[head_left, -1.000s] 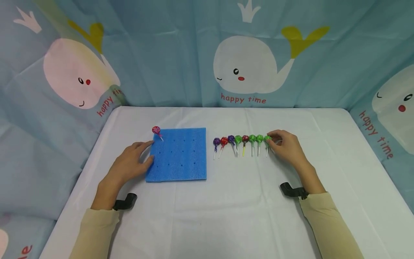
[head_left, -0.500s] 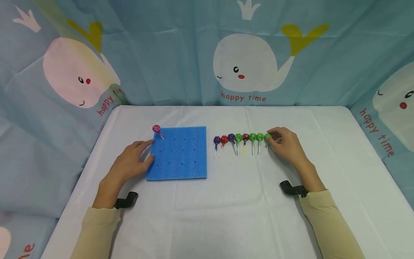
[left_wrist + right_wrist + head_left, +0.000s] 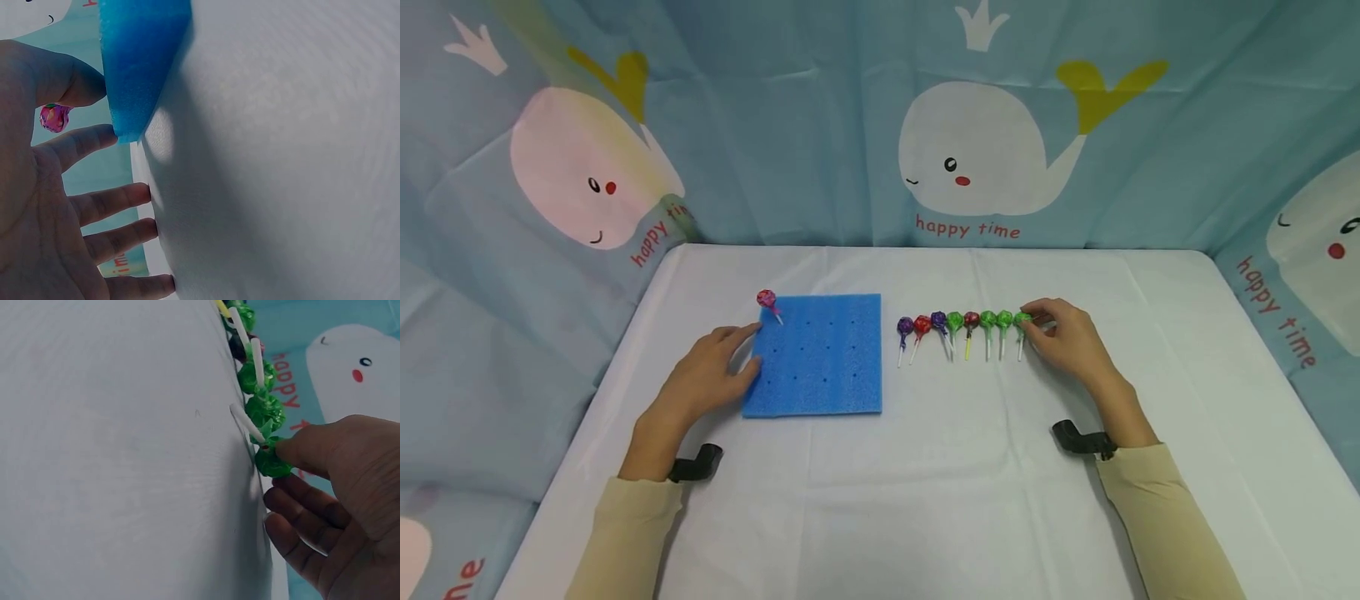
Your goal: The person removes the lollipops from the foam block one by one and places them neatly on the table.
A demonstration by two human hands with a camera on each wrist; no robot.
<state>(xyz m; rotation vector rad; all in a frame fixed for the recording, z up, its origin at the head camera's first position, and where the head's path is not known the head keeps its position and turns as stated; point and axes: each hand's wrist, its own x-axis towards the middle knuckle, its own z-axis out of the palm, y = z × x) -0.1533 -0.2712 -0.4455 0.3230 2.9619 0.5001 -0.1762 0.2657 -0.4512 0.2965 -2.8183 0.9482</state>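
Note:
My left hand (image 3: 703, 375) rests at the left edge of a blue foam board (image 3: 823, 358) dotted with small holes. In the left wrist view, thumb and index finger touch the foam (image 3: 140, 62) while the other fingers spread toward the tablecloth. A pink-wrapped lollipop (image 3: 766, 298) stands tilted in the board's far left corner. Right of the board lies a row of lollipops, with purple (image 3: 905, 326), red (image 3: 922, 324) and green wrappers. My right hand (image 3: 1067, 342) pinches the ball of the rightmost green lollipop (image 3: 273, 462) between thumb and index finger; its white stick points toward me.
A white cloth (image 3: 895, 500) covers the table. Behind it hangs a blue curtain (image 3: 820, 142) printed with whales. Black wrist cameras, left (image 3: 697, 463) and right (image 3: 1082, 438), sit above the beige sleeves.
The whole view shifts slightly. Both hands, the board and the lollipops otherwise keep their places.

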